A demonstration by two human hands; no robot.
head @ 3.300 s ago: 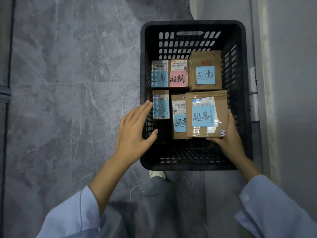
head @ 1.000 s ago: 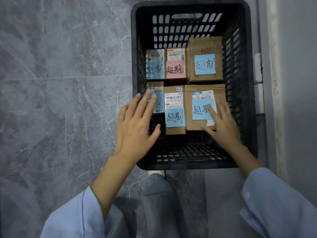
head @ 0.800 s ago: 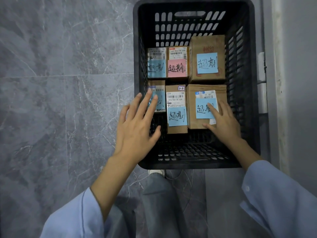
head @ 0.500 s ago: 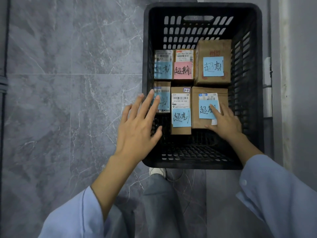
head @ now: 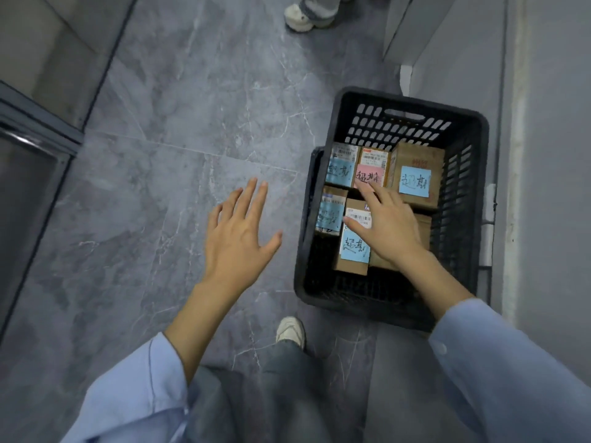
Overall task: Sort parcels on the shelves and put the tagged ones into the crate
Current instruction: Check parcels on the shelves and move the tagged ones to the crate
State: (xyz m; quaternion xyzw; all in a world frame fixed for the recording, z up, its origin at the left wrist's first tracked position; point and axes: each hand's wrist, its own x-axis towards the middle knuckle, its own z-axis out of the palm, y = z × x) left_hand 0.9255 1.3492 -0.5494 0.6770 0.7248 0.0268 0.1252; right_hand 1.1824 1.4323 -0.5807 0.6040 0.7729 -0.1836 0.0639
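While both hands hang low over the grey marbled floor, the lines below place everything by the crate.

Crate: black slotted plastic crate [head: 473, 199] standing on the grey marble-patterned floor tiles [head: 179, 129], its right side close to a pale wall [head: 550, 155]; a handle slot is cut in its far wall.

Parcels: six brown cardboard parcels lie inside the crate, in two rows, each with a handwritten sticky note.

Far row: small parcel with a blue note [head: 340, 167] at the crate's left wall, small parcel with a pink note [head: 371, 169] just beside it, larger box with a blue note [head: 415, 174] toward the right wall.

Near row: narrow parcel with a blue note [head: 331, 214] at the left wall, middle parcel with barcode label and blue note [head: 353, 247] touching it, and a larger box [head: 425, 228] mostly hidden under the right hand.

Right hand [head: 388, 227]: inside the crate, palm down, fingers spread, forefinger tip on the pink note; it grips nothing.

Left hand [head: 238, 239]: outside the crate, left of its left wall, spread open in the air, holding nothing.

Open room: bare crate bottom shows along the near wall; wide clear floor left of the crate.

Edges: a dark metal frame [head: 35, 135] far left of the crate; another person's white shoe [head: 300, 19] beyond it; the wearer's own white shoe [head: 289, 329] just before its near wall.
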